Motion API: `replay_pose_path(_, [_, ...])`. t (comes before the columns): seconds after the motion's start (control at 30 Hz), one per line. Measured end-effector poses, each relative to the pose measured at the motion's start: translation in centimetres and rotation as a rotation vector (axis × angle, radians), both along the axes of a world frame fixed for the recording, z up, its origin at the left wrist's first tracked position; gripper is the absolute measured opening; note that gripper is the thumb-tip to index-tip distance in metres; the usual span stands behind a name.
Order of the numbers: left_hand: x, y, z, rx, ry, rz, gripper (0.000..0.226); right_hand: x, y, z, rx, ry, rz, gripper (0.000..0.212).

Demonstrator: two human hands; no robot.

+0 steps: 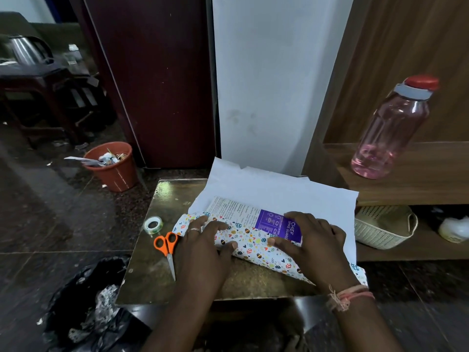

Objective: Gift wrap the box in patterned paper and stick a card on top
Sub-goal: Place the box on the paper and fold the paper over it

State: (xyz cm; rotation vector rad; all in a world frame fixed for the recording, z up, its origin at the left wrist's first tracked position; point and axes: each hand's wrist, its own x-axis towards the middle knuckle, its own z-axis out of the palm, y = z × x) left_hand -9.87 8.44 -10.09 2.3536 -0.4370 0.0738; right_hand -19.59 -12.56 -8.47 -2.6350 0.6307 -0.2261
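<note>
Paper folded over the box, both hands pressing

At the far left, on the floor, stands an orange waste bin [111, 166] with scraps inside, and nearer to me lies a black plastic bag [88, 308]. On the low brown table [147, 275] a roll of clear tape [153, 224] lies just beside the orange-handled scissors [166, 247], whose blades point toward the near edge.

The left hand [203, 247] lies on the patterned paper [251, 245], fingers straight and spread, pressing the folded flap down on the box [256, 214]. The box lies flat on the middle of the table, on the white inner side of the sheet; its near half is covered by the flap, its far half with purple print shows.

The right hand [309, 240] also presses with relaxed, nearly straight fingers, partly on the flap and partly on the purple end of the box. It grasps nothing.

At the right, a pink bottle [390, 130] with red cap stands on a wooden shelf [418, 179], and a cream basket [380, 229] is below it
</note>
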Motion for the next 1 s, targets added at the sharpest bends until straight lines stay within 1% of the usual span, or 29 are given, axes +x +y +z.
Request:
replay_pose_path(0.17, [0.7,0.5,0.0,-0.024,0.003,-0.031,0.035,0.4,-0.3,0.1,0.015,-0.011,-0.013,0.073])
replay_pose_path(0.27, [1.0,0.8,0.0,-0.033,-0.001,-0.016,0.031,0.6,-0.2,0.1,0.028,-0.002,-0.029,0.070])
replay_pose_path(0.37, [2.1,2.3,0.3,-0.045,-0.007,0.123,0.026,0.6,-0.1,0.3,0.018,0.009,-0.033,0.068])
replay_pose_path(0.47, [3.6,4.9,0.5,-0.031,-0.033,0.287,0.025,0.7,0.1,0.6,0.005,0.030,-0.042,0.070])
replay_pose_path(0.57, [5.1,6.8,0.3,-0.109,-0.006,0.379,0.029,0.8,0.4,0.6,-0.014,0.022,-0.055,0.071])
replay_pose_path(0.67, [6.5,7.6,0.0,-0.128,-0.037,0.422,0.031,0.9,1.1,0.6,-0.028,-0.051,-0.035,0.056])
replay_pose_path(0.77, [7.4,7.9,-0.5,-0.013,0.010,0.441,0.046,1.1,1.6,0.6,-0.045,-0.153,-0.035,0.039])
replay_pose_path(0.87, [8.1,8.2,-1.2,0.097,0.084,0.387,0.061,1.3,2.4,0.7,-0.066,-0.256,-0.019,0.030])
replay_pose_path(0.93, [8.0,7.8,-1.2,0.120,0.134,0.353,0.061,1.3,2.8,1.0,-0.048,-0.320,-0.025,0.023])
replay_pose_path(1.0, [7.8,7.4,-1.1,0.130,0.143,0.357,0.057,1.1,2.8,1.5,0.010,-0.390,-0.061,0.016])
